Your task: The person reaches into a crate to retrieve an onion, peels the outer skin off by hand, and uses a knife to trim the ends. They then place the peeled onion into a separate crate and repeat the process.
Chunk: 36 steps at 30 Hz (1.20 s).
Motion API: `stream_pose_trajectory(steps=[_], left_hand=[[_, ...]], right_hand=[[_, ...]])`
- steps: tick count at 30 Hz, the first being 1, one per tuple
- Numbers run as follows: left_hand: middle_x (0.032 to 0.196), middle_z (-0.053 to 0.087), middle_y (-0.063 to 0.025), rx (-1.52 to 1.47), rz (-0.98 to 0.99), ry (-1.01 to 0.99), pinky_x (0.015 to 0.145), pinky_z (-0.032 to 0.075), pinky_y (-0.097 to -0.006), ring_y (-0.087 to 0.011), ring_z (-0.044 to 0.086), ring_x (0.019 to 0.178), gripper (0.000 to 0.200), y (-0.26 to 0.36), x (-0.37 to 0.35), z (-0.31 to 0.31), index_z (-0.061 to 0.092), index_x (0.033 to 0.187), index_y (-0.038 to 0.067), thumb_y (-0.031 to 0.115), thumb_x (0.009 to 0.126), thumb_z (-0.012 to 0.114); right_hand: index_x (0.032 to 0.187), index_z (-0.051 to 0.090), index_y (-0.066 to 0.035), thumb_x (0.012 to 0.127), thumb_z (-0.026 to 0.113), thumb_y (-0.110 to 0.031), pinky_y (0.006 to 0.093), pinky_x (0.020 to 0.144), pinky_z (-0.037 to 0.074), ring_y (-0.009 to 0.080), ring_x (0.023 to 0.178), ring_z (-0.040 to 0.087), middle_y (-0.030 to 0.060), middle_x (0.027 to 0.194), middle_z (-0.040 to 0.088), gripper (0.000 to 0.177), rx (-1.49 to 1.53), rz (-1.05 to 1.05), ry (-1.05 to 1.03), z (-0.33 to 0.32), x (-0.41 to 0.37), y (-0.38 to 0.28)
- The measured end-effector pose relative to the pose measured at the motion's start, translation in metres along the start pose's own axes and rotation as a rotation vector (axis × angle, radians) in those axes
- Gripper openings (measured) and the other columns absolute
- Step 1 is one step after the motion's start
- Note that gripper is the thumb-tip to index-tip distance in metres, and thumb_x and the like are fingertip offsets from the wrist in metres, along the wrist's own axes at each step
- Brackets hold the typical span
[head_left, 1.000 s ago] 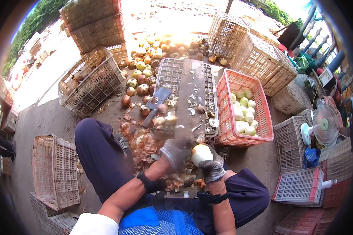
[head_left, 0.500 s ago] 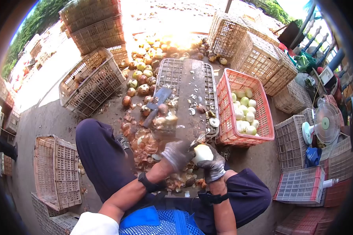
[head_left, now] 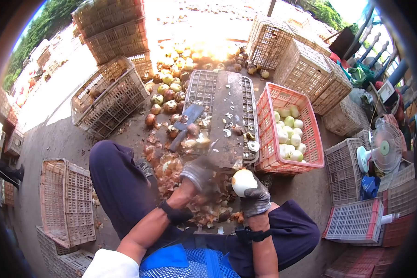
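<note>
A peeled white onion point(head_left: 243, 183) is gripped in my gloved right hand point(head_left: 255, 200), in front of the near end of a wooden board point(head_left: 228, 153). My gloved left hand point(head_left: 197, 173) is apart from the onion, to its left, above the heap of onion skins point(head_left: 167, 162). Motion smears its fingers, so what they hold, if anything, cannot be made out. A cleaver point(head_left: 192, 112) lies left of the board, its handle pointing toward me. Onion scraps are scattered on the board.
Right of the board stands a red crate point(head_left: 289, 166) holding several peeled onions. Unpeeled onions point(head_left: 170, 106) lie in a pile at the back left. Plastic crates point(head_left: 67, 204) stand on both sides. A fan point(head_left: 385, 147) is at the right.
My left hand has moved away from the onion, to the left and slightly up. The onion, still in my right hand, now shows more of its surface.
</note>
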State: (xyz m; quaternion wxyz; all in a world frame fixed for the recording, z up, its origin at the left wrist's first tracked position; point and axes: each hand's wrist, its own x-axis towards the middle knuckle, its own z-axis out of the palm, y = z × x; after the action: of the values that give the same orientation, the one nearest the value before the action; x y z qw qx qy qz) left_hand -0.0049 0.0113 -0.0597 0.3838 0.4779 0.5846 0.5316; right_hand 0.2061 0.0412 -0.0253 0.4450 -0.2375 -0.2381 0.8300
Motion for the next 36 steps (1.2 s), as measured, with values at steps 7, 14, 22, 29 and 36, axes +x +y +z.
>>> stream_pose_trajectory(steps=[7, 14, 22, 29, 36], left_hand=[[0.075, 0.060, -0.0172, 0.694, 0.169, -0.145, 0.058, 0.048, -0.0437, -0.0360, 0.061, 0.069, 0.009, 0.039, -0.027, 0.028, 0.059, 0.081, 0.002, 0.011, 0.077, 0.058], [0.083, 0.062, -0.0209, 0.778, 0.241, -0.226, 0.064, 0.051, -0.0444, -0.0373, 0.063, 0.076, 0.010, 0.035, -0.028, 0.048, 0.063, 0.080, 0.002, 0.007, 0.072, 0.058], [0.079, 0.063, -0.0198, 0.650, -0.091, -0.294, 0.063, 0.050, -0.0457, -0.0380, 0.063, 0.071, 0.013, 0.004, -0.012, 0.053, 0.064, 0.084, 0.004, 0.014, 0.077, 0.061], [0.078, 0.062, -0.0213, 0.627, 0.139, -0.197, 0.062, 0.050, -0.0457, -0.0385, 0.062, 0.072, 0.014, 0.032, -0.026, 0.048, 0.061, 0.083, 0.002, 0.013, 0.074, 0.062], [0.085, 0.061, -0.0217, 0.790, 0.268, -0.262, 0.066, 0.050, -0.0452, -0.0372, 0.062, 0.079, 0.014, 0.044, -0.026, 0.047, 0.060, 0.084, 0.001, 0.008, 0.072, 0.060]], right_hand=[[0.119, 0.052, 0.005, 0.068, 0.060, -0.007, 0.0415, 0.085, 0.050, 0.0305, 0.093, 0.059, 0.0173, 0.106, 0.060, 0.053, 0.249, 0.021, 0.047, 0.006, -0.008, -0.005], [0.121, 0.050, 0.002, 0.072, 0.057, -0.011, 0.0396, 0.101, 0.043, 0.0293, 0.107, 0.056, 0.0176, 0.115, 0.059, 0.051, 0.287, 0.119, -0.013, -0.042, -0.017, 0.004], [0.121, 0.050, 0.002, 0.073, 0.056, -0.010, 0.0379, 0.101, 0.042, 0.0277, 0.107, 0.056, 0.0172, 0.116, 0.058, 0.050, 0.345, 0.063, 0.022, -0.033, -0.017, 0.005], [0.121, 0.050, 0.002, 0.074, 0.055, -0.010, 0.0364, 0.101, 0.041, 0.0262, 0.107, 0.056, 0.0169, 0.117, 0.058, 0.049, 0.345, 0.028, 0.020, -0.030, -0.012, 0.005], [0.114, 0.054, 0.004, 0.081, 0.052, -0.014, 0.0382, 0.094, 0.042, 0.0262, 0.099, 0.057, 0.0155, 0.107, 0.061, 0.038, 0.302, 0.019, 0.136, -0.019, -0.013, 0.009]])
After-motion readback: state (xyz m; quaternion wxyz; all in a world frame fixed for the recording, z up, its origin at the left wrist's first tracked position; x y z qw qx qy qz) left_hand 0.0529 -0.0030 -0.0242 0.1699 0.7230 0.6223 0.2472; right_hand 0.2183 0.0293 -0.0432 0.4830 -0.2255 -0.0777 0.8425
